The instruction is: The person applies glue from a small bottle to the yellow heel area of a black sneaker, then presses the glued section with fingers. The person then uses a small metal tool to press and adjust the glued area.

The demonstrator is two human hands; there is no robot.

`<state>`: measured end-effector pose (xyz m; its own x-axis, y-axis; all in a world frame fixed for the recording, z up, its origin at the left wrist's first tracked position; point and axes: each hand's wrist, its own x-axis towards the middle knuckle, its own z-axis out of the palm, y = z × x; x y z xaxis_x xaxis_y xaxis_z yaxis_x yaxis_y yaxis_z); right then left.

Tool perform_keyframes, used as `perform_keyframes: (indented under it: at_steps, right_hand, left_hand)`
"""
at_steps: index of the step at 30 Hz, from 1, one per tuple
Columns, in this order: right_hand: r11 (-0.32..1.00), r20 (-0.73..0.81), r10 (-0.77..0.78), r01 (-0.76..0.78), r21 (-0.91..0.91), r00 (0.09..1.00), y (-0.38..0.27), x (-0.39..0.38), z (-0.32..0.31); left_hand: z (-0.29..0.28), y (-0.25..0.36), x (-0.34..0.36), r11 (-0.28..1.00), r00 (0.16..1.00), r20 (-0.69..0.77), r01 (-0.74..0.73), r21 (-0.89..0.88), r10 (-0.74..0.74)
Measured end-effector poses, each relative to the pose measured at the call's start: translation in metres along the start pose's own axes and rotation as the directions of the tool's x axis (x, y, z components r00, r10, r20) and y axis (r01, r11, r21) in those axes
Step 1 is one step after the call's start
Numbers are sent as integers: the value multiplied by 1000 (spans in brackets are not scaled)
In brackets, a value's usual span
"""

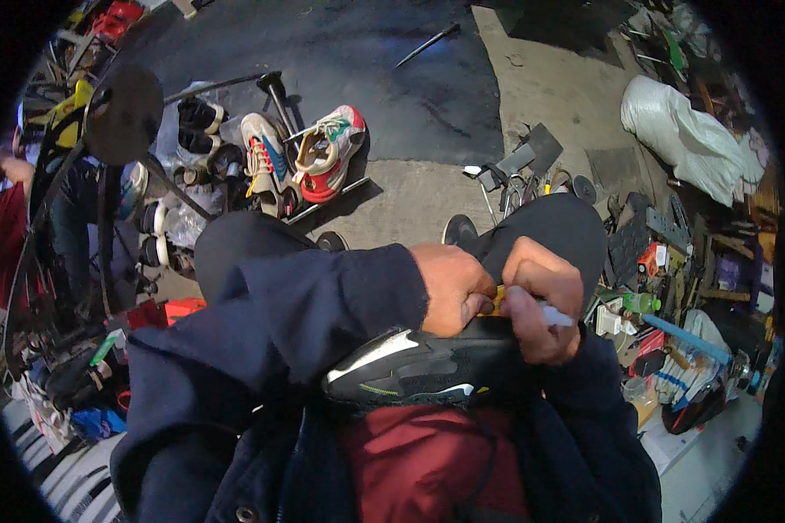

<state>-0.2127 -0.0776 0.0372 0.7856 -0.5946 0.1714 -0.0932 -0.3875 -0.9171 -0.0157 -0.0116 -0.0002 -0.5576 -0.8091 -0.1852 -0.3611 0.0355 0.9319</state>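
Navy jacket [275, 314] frames hands [453, 288] together (right [545, 283] clutching something white [556, 315]) at a black shoe [419, 366].

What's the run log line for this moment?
Left hand: curled | right hand: gripping white object | yellow piece: between hands | black-and-white sneaker: lying crosswise

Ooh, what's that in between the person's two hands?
Something yellow shows between the left hand and the right hand in the head view. It's partly hidden, so I can't tell what it is.
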Motion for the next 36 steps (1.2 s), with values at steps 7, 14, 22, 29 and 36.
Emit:
perform_keyframes:
  at_steps: [7,14,22,29,36]
  right_hand:
    - [997,83,-72,70,25,994,11,2,-1]
    - [999,100,-50,52,-13,994,17,-2,7]
    - [998,125,6,-14,65,992,27,2,9]
    - [991,116,100,-109,73,988,20,-3,6]
    - [984,138,148,-160,83,979,19,-2,4]
  left_hand:
    - [2,-2,-6,997,999,-8,45,-63,-46]
    - [4,-8,-7,995,995,-17,100,-20,-100]
    - [-4,-19,-7,997,998,60,29,-78,-24]
    - [-3,-26,-7,970,996,83,-13,-242,34]
    - [3,-21,-8,999,998,60,-5,-45,8]
